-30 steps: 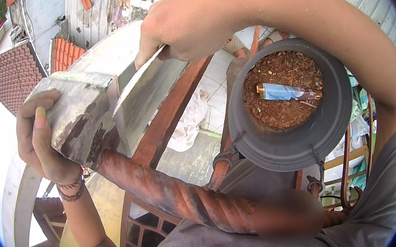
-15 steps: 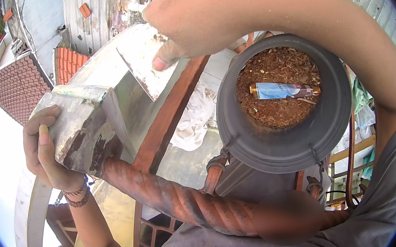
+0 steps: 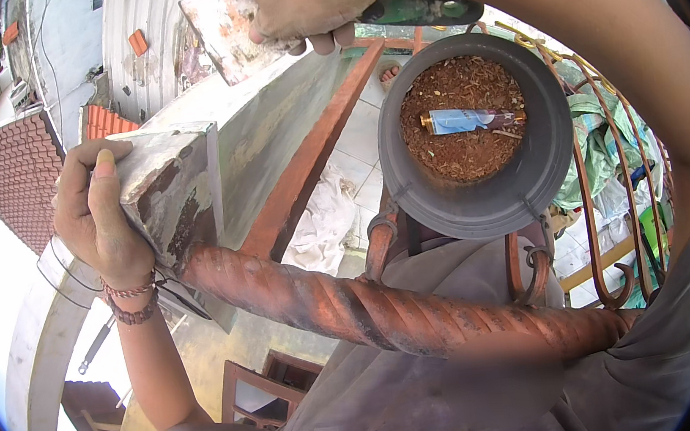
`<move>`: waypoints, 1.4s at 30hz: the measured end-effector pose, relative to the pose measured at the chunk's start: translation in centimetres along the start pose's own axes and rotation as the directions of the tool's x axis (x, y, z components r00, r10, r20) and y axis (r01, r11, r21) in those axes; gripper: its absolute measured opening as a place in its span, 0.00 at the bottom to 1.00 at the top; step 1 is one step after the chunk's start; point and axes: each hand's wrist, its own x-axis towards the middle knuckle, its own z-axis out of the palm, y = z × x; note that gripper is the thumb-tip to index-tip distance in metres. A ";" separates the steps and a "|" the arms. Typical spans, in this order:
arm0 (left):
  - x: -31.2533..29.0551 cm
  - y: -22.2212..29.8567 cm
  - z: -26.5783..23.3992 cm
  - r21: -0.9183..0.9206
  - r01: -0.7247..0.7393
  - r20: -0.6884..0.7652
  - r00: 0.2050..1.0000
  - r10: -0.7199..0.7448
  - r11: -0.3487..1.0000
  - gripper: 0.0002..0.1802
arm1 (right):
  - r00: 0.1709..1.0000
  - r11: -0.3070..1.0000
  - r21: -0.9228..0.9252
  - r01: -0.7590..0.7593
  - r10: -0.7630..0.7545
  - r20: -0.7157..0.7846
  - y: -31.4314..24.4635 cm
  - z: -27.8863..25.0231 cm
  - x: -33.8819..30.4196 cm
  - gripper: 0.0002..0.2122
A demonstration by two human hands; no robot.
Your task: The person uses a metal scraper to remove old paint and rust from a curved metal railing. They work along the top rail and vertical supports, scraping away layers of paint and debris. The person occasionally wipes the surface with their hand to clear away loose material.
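My right hand [image 3: 312, 2], at the top, is closed on a wide scraper [image 3: 218, 38]. Its blade carries white flaky material, and part of a dark green handle with a hole shows past the fingers. My left hand [image 3: 103, 217] grips the end of a weathered concrete block [image 3: 174, 171], its fingers and thumb bent over the left edge. Peeling paint and dark patches mark that block. From it a concrete ledge [image 3: 268, 135] runs away toward the scraper. The blade is above the ledge's far part; contact between them cannot be told.
A twisted rust-coloured metal post [image 3: 321, 303] crosses close to my body. A reddish bar [image 3: 313, 159] branches from it. Beside it hangs a grey pot [image 3: 490, 220] of brown soil, with a small blue tube [image 3: 462, 119] on top. Curved rusty rods [image 3: 591, 213] stand at right; roofs [image 3: 12, 172] lie beyond.
My right hand and the scraper have moved up and slightly left, bringing the green handle into sight. My left hand keeps its hold on the block while the whole view shifts.
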 end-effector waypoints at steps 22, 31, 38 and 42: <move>0.8 -0.6 0.7 0.038 -0.114 -0.113 0.987 0.118 0.993 0.13 | 0.934 0.489 0.869 -0.077 0.339 -0.108 -4.4 6.4 -5.7 0.15; 0.8 -0.5 0.7 0.030 -0.100 -0.122 0.987 0.103 0.995 0.12 | 0.934 0.518 0.855 -0.036 0.321 -0.155 -5.5 7.0 -5.2 0.14; 0.7 -0.3 0.9 0.034 -0.136 -0.129 0.982 0.140 0.990 0.12 | 0.934 0.518 0.851 -0.086 0.339 -0.113 -5.4 6.6 -5.7 0.12; 0.5 0.3 0.6 0.031 -0.081 -0.110 0.990 0.084 0.996 0.13 | 0.951 0.468 0.879 -0.086 0.301 -0.067 -4.8 6.4 -5.5 0.15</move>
